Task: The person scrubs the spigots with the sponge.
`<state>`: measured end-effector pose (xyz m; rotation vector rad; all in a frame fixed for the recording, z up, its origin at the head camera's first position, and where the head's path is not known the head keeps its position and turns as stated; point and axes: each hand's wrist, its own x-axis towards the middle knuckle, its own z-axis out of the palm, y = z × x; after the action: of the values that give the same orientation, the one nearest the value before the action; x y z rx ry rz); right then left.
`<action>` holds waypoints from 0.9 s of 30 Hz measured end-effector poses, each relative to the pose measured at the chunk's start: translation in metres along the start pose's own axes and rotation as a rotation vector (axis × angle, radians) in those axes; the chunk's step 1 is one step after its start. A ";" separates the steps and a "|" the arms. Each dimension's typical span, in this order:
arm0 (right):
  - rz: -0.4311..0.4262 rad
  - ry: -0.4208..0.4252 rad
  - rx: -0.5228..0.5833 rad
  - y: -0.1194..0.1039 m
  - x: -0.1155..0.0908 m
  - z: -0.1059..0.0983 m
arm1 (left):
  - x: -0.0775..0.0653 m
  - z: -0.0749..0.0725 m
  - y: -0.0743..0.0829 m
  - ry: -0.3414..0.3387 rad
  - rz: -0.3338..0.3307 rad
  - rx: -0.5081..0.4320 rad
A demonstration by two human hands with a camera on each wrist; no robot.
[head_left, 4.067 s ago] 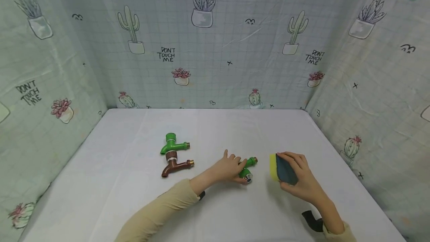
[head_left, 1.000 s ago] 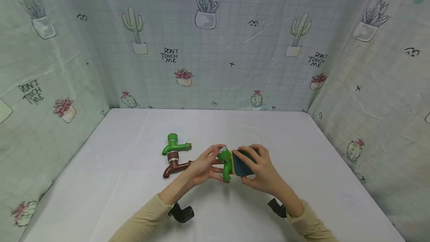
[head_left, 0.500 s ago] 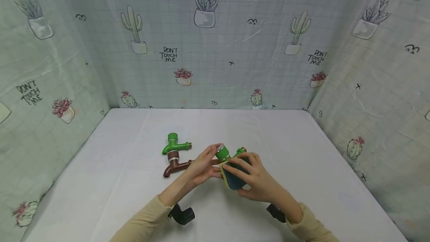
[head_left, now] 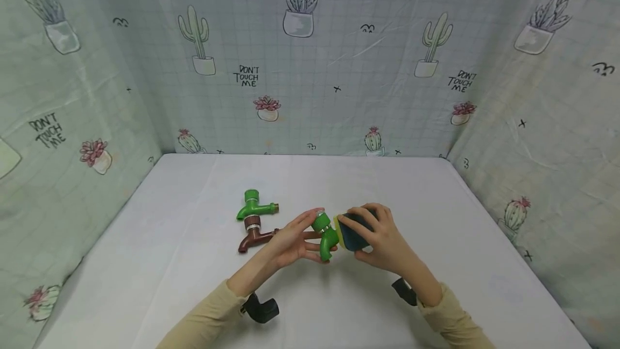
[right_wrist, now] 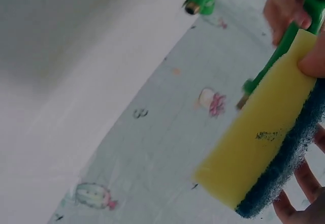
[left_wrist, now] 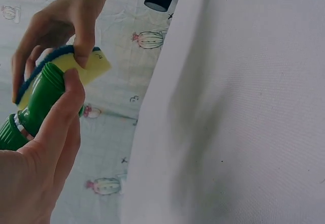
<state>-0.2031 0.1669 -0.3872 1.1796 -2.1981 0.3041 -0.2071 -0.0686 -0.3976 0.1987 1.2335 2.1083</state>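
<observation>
The step in hand looks to be wiping a green plastic tap with a ribbed cap [head_left: 328,241], held up off the bench [head_left: 194,193] over its middle, well short of the far edge. The left hand [head_left: 289,245] grips this tap from its left side, the thumb laid along the body and the other fingers curled behind it. The right hand [head_left: 385,237] pinches a block-shaped sponge, yellow foam with a dark blue scouring layer [head_left: 353,231], between thumb and fingers; its yellow face is turned to the tap and seems to touch it. The next move, as I judge it, calls for a firm left grip and light, even pressure along the body and the narrow pipe, perhaps with the tap turned so that the covered side comes within reach. Left of the middle of the bench, well in from the far left corner, lie a second green plastic tap with a brass-coloured threaded end [head_left: 256,210] and, just nearer, a brown plastic tap with a ribbed cap [head_left: 253,235]; whether these two touch I cannot tell. The bench top is smooth and white, faintly creased, with soft shadows under the arms. Behind the far edge and along both sides hangs pale grey-green gridded cloth printed with potted cacti and "DON'T TOUCH ME" lettering [head_left: 315,69].
</observation>
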 end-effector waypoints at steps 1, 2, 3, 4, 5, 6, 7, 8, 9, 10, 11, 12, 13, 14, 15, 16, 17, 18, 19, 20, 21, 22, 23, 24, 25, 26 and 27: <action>0.011 0.007 -0.012 0.004 -0.001 0.000 | 0.000 0.000 0.000 -0.005 -0.001 -0.004; 0.021 0.015 -0.020 0.008 -0.002 -0.001 | 0.000 0.000 0.000 -0.013 0.000 -0.006; 0.030 0.023 -0.025 0.011 -0.003 -0.002 | 0.000 0.000 0.000 -0.016 -0.001 -0.010; 0.037 0.031 -0.027 0.014 -0.004 -0.002 | 0.000 0.001 0.001 -0.018 -0.004 -0.016; 0.044 0.038 -0.027 0.017 -0.005 -0.002 | 0.000 0.001 0.001 -0.021 -0.004 -0.017; 0.052 0.045 -0.025 0.019 -0.006 -0.003 | 0.000 0.001 0.001 -0.022 -0.005 -0.020; 0.059 0.048 -0.025 0.021 -0.007 -0.003 | 0.000 0.001 0.001 -0.024 -0.006 -0.024; 0.067 0.049 -0.021 0.022 -0.007 -0.003 | 0.000 0.001 0.001 -0.024 -0.007 -0.027; 0.072 0.050 -0.015 0.023 -0.008 -0.003 | -0.001 0.001 0.001 -0.023 -0.008 -0.031; 0.078 0.045 -0.009 0.023 -0.008 -0.003 | -0.002 0.001 0.001 -0.023 -0.010 -0.032; 0.084 0.036 -0.005 0.022 -0.009 -0.002 | -0.003 0.000 0.001 -0.024 -0.011 -0.032; 0.089 0.026 0.002 0.021 -0.009 -0.002 | -0.003 0.000 0.001 -0.023 -0.015 -0.037; 0.090 0.016 0.008 0.019 -0.009 -0.001 | -0.005 -0.001 0.001 -0.025 -0.014 -0.034; 0.089 0.008 0.016 0.018 -0.009 0.000 | -0.006 -0.001 0.001 -0.028 -0.013 -0.029; 0.086 0.005 0.021 0.016 -0.008 0.002 | -0.007 -0.001 0.002 -0.030 -0.011 -0.026; 0.086 0.002 0.024 0.015 -0.008 0.003 | -0.008 -0.001 0.002 -0.031 -0.011 -0.026; 0.079 0.000 0.028 0.013 -0.008 0.005 | -0.008 -0.001 0.002 -0.033 -0.008 -0.026; 0.063 0.003 0.032 0.011 -0.007 0.007 | -0.007 -0.001 0.003 -0.031 -0.003 -0.018; 0.046 0.006 0.037 0.009 -0.006 0.009 | -0.006 -0.001 0.003 -0.024 0.001 -0.008; 0.031 0.010 0.039 0.006 -0.004 0.011 | -0.004 -0.001 0.003 -0.017 0.004 -0.001; 0.020 0.013 0.040 0.003 -0.003 0.012 | -0.003 -0.001 0.003 -0.005 0.007 0.006; 0.009 0.015 0.043 0.000 -0.002 0.014 | -0.002 -0.001 0.003 0.008 0.010 0.016; -0.003 0.017 0.049 -0.002 -0.001 0.015 | 0.000 -0.002 0.003 0.019 0.013 0.030; -0.011 0.022 0.050 -0.004 0.000 0.016 | 0.001 -0.003 0.002 0.032 0.016 0.045; -0.014 0.024 0.053 -0.006 0.001 0.016 | 0.002 -0.004 0.001 0.043 0.014 0.054; -0.016 0.022 0.060 -0.008 0.001 0.016 | 0.002 -0.005 0.000 0.052 0.013 0.061; -0.027 0.018 0.068 -0.010 0.002 0.016 | 0.003 -0.006 -0.001 0.060 0.013 0.072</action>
<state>-0.2021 0.1521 -0.3997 1.2379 -2.1698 0.3792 -0.2116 -0.0708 -0.4018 0.1772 1.3481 2.0963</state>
